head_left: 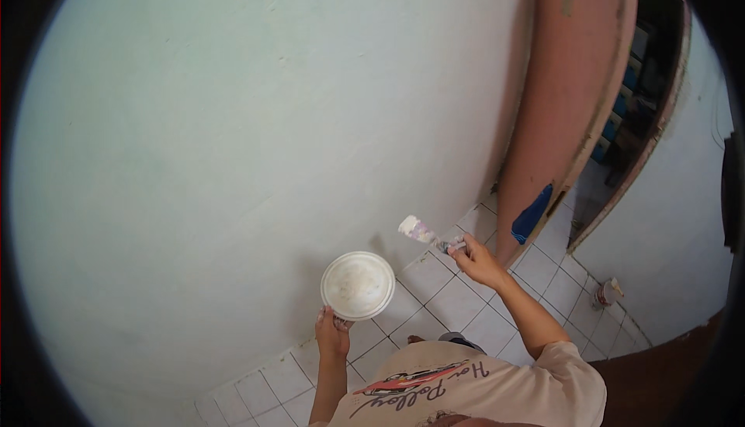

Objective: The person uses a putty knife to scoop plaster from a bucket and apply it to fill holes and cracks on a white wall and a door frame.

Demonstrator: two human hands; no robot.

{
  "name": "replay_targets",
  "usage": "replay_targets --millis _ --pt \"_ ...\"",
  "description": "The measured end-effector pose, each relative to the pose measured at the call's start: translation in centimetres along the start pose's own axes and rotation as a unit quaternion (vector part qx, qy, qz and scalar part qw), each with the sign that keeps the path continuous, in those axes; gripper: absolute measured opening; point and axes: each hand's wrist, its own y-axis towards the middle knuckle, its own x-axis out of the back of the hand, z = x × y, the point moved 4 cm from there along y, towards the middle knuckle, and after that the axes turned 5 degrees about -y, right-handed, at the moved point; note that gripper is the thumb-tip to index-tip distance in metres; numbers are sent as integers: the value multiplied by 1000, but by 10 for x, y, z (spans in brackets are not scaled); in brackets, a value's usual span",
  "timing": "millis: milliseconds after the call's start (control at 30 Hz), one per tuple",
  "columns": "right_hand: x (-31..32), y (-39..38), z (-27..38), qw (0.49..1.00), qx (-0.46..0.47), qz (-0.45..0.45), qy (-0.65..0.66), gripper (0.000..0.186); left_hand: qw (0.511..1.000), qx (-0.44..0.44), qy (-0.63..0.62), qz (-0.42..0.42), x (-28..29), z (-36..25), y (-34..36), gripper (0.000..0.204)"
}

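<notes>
A round, off-white lid-like disc (358, 285) with a raised rim and smudges on its face is held by my left hand (333, 334), which grips its lower edge. My right hand (475, 259) is closed around the handle of a putty knife (420, 230). Whitish paste coats the end of the blade, which points up and to the left, apart from the disc. Pale smears show on the fingers of both hands. In front of me rises a pale greenish-white wall (256, 124), with small rough marks on its surface.
At the right stands a reddish-brown door (570, 62) with a blue patch low on it. Beyond it a doorway (648, 78) opens onto a dim space. A small smeared tub (608, 293) sits on the white tiled floor (485, 330) by the right wall (660, 217).
</notes>
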Motion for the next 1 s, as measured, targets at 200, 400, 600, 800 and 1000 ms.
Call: replay_targets --millis 200,400,600,800,1000 --pt "-7 -25 42 987 12 125 101 27 999 -49 1 16 -18 -10 -15 21" --pt "-3 -35 56 984 54 141 98 20 997 -75 11 -9 -32 -10 -32 23" --pt "-3 -32 65 960 2 223 166 18 994 -104 16 -15 -25 -9 -42 24" --pt "-1 -35 62 938 10 261 228 19 993 -114 17 -22 -35 -9 -65 27" --pt "12 -36 62 936 4 262 233 15 986 -147 49 -55 -52 -15 -91 33"
